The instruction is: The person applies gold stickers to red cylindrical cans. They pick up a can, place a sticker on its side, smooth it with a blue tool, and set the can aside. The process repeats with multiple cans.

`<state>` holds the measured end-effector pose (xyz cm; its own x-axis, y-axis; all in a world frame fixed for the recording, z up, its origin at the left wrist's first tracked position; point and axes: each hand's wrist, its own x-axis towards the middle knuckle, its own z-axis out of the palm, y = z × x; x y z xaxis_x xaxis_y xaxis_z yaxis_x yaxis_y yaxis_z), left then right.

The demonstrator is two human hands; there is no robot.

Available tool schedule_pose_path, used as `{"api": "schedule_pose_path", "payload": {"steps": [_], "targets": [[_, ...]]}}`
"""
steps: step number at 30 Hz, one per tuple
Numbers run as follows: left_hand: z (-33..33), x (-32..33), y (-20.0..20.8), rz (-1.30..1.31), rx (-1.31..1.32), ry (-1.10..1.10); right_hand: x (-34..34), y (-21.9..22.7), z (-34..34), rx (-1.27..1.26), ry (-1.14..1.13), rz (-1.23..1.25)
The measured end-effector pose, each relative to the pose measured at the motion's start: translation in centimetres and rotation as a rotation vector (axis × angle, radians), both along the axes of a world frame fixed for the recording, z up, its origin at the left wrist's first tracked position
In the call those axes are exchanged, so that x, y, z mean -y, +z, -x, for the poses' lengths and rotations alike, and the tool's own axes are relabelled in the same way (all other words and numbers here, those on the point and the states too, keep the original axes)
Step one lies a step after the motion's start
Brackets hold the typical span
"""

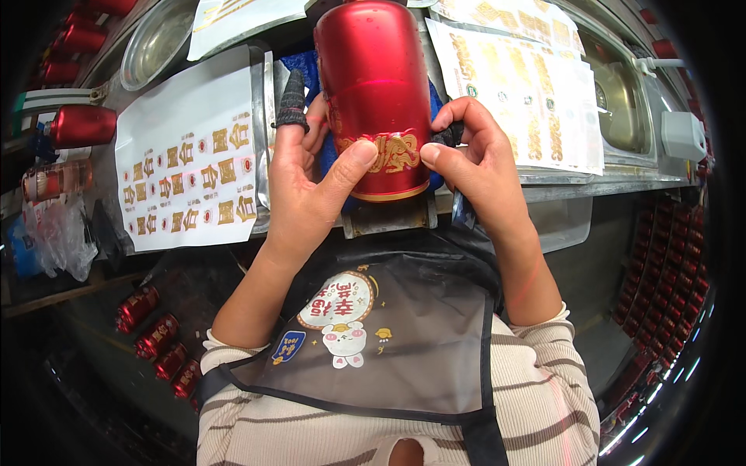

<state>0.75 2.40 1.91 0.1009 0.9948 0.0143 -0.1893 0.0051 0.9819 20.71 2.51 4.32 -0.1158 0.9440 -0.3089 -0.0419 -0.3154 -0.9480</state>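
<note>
A glossy red bottle point(374, 85) lies in front of me on a blue cloth point(309, 68), its gold-edged end toward me. Around that end runs a gold dragon decal point(396, 152). My left hand point(315, 175) grips the bottle's left side, the thumb pressed on the decal and one finger, in a black finger cot point(293, 105), pointing up. My right hand point(482, 159) is closed at the right side, its thumb tip against the decal's edge. Another black finger cot point(449, 133) covers a right fingertip, partly hidden.
White sheets of gold decals lie to the left point(186, 171) and right point(521, 93). A metal bowl point(159, 43) stands at the far left, a metal sink point(618, 93) at the right. More red bottles point(84, 126) stand left; several rows of red bottles point(660, 272) fill the right side.
</note>
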Motion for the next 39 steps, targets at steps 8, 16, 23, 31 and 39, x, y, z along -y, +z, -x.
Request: {"api": "schedule_pose_path", "payload": {"steps": [8,16,23,31,39], "targets": [[0.0,0.1,0.0,0.000,0.016,0.003,-0.2,-0.6,0.0,0.033,0.039,-0.027],[0.0,0.0,-0.5,-0.034,0.004,0.006,2.1,0.8,2.0,0.328,-0.073,-0.479],[-0.2,0.2,-0.1,0.010,0.027,0.029,1.2,1.5,2.8,0.049,-0.142,-0.144],[-0.3,0.2,-0.1,0.008,0.018,0.022,1.2,0.8,2.1,-0.029,-0.196,-0.096],[-0.3,0.3,-0.4,-0.060,-0.029,0.013,1.0,-0.6,2.3,0.076,-0.152,-0.190]]}}
